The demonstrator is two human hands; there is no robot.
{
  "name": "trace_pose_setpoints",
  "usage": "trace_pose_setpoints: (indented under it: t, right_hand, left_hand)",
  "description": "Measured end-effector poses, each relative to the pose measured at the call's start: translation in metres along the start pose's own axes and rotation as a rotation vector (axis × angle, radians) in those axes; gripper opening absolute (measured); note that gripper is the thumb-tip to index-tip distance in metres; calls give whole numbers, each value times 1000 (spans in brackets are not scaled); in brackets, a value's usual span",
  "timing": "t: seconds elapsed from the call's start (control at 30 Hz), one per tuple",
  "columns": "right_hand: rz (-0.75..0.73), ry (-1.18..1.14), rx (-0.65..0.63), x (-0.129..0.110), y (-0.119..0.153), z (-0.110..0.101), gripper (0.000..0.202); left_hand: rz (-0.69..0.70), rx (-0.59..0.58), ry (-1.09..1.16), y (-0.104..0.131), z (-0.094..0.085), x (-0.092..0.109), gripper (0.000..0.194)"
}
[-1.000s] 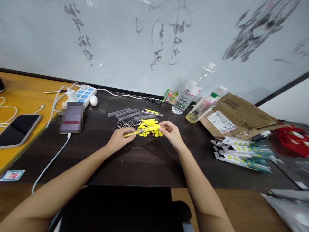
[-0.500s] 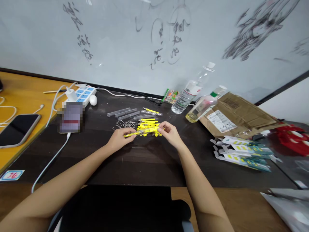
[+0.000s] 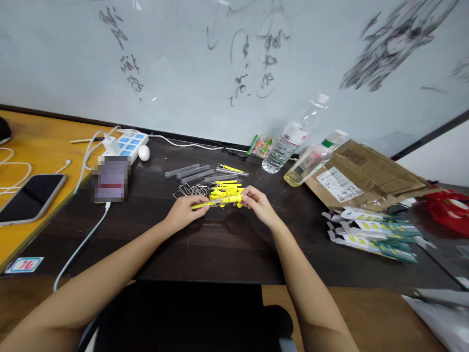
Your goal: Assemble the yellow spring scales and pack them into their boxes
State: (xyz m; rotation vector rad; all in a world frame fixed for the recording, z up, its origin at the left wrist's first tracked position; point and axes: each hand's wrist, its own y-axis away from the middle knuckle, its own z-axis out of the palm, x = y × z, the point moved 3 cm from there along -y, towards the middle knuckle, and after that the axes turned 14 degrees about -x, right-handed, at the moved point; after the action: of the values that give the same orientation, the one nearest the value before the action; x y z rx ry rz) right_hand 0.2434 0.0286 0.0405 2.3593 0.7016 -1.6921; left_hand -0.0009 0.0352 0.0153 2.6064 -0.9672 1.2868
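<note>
Between my two hands a clear and yellow pen-like tube is held almost level above the dark table. My left hand (image 3: 183, 212) pinches the left end of this pen-like tube (image 3: 220, 201). At its right, yellow end, the fingers of my right hand (image 3: 258, 204) are closed around the tip. Just behind lies a pile of small yellow parts (image 3: 240, 191), partly hidden by the tube. Bent metal wire clips (image 3: 191, 190) are heaped beyond my left hand. Several clear plastic tubes (image 3: 198, 174) lie farther back, and a slim yellow piece (image 3: 232, 168) is beside them.
Two bottles, one of water (image 3: 284, 150) and one with yellowish liquid (image 3: 309, 160), stand at the back right near a cardboard package (image 3: 351, 171). Flattened cartons (image 3: 373, 234) lie at right. A power strip (image 3: 132, 145), white cables and phones, one black (image 3: 31, 195), are at left.
The whole view has shifted slightly, so things sit a little farther right. Both hands keep hold of the pen-like tube, with almost no visible movement.
</note>
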Motion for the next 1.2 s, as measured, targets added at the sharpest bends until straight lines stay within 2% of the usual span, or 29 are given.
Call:
trace_pose_setpoints:
  t: [0.2, 0.43, 0.7, 0.97, 1.2]
  right_hand:
    - [46, 124, 1, 8, -2, 1, 45]
    - [-7, 11, 42, -1, 1, 1, 33]
    - [55, 139, 29, 5, -2, 3, 44]
    - [3, 52, 36, -1, 1, 2, 33]
    - [25, 120, 22, 2, 0, 3, 39]
  left_hand:
    - [10, -7, -10, 0, 0, 3, 22]
    - [8, -5, -8, 0, 0, 2, 23]
    - [2, -16, -27, 0, 0, 1, 24]
    - [-5, -13, -18, 0, 0, 2, 26]
    - [0, -18, -20, 0, 0, 3, 24]
